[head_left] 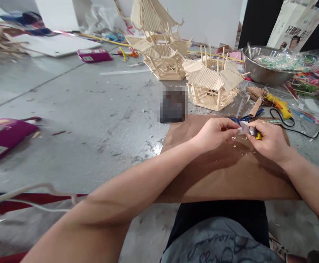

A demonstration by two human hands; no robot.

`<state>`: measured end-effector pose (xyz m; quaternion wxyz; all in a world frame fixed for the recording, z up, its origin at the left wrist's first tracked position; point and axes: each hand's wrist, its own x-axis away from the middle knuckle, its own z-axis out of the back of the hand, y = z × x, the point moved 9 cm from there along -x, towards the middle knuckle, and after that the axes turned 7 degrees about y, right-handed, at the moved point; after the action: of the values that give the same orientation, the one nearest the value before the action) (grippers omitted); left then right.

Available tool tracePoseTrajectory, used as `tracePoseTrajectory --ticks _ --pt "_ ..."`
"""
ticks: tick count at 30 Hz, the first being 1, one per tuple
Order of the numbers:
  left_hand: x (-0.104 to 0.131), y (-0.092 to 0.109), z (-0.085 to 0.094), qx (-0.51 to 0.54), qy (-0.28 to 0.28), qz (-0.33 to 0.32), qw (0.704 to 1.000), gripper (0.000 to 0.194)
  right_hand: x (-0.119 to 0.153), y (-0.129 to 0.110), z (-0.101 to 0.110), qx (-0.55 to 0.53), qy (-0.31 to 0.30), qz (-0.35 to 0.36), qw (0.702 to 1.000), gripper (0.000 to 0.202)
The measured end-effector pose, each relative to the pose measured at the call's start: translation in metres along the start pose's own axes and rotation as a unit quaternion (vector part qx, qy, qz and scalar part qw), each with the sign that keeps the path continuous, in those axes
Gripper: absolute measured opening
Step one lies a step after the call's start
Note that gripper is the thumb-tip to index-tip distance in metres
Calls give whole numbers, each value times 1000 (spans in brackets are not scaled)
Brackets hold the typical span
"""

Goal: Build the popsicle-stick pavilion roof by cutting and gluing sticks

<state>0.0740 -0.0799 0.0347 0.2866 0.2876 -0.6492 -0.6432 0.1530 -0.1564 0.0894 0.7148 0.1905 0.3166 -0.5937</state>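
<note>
Pale piece [240, 130], tiny and of a material we could not make out, marked the centre of our clock face, pinched in our left fingertips above the work surface. Around it, from largest to smallest, we had a grey tabletop [115, 113] reaching out to nine o'clock. Brown sheet material [216, 179] lay under our hands, mostly toward six o'clock. A tiered stick tower [163, 47] stood between ten and eleven, and a lower stick model [214, 84] with bare posts rose at eleven. At one o'clock sat a steel bowl [266, 71] heaped with clear wrapping.

Our left hand [212, 133] lay at nine, thumb and fingers pressed together on the piece. Our right hand [273, 140], at three, was curled around what looked like a craft knife [254, 132]; whether its flat grey end touched the piece, we could not tell. A yellow glue gun [281, 106] rested at two, and pale crumbs [244, 154] dotted the sheet at six.

To trim cleanly, we judged, we needed short, light strokes, a firm pinch well behind the edge, and the left fingertips out of the blade's path.
</note>
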Motion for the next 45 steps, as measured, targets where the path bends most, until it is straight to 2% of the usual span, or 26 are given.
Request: tracePoseTrajectory --ticks 1,4,8,11,14,17,20,23,28,35,42,45 --pt "0 -2 0 -3 -1 11 1000 1 -1 4 0 19 5 -17 1000 17" --pt "-3 -13 4 38 13 71 997 7 -2 21 3 88 20 -65 994 25" --pt "-4 -19 6 108 3 125 986 8 -2 30 -2 145 -10 -51 988 26" --pt "-4 -17 8 130 10 129 983 8 -1 30 -6 163 -40 -44 985 36" --pt "-4 -14 13 148 25 120 981 24 -2 27 -5 162 -45 -43 985 46" --pt "-5 -15 18 164 41 116 979 38 -3 21 -3 143 -47 -26 988 44" --pt "-7 -19 24 162 52 123 978 38 -2 16 -4 140 -60 -6 988 34" --pt "-10 -20 29 145 63 104 982 38 0 18 -7 156 -68 -1 985 26" --pt "-10 -12 29 120 60 52 990 41 1 27 -11 181 -55 7 982 37" --pt "-5 -6 13 90 19 15 996 18 -2 21 5 7 29 -28 999 22" --pt "5 3 -4 -40 -7 -75 996 16 -2 8 3 -36 6 -56 998 27" --pt "6 4 -5 -57 -10 -85 995 16 -2 10 2 -36 -11 -64 997 25"
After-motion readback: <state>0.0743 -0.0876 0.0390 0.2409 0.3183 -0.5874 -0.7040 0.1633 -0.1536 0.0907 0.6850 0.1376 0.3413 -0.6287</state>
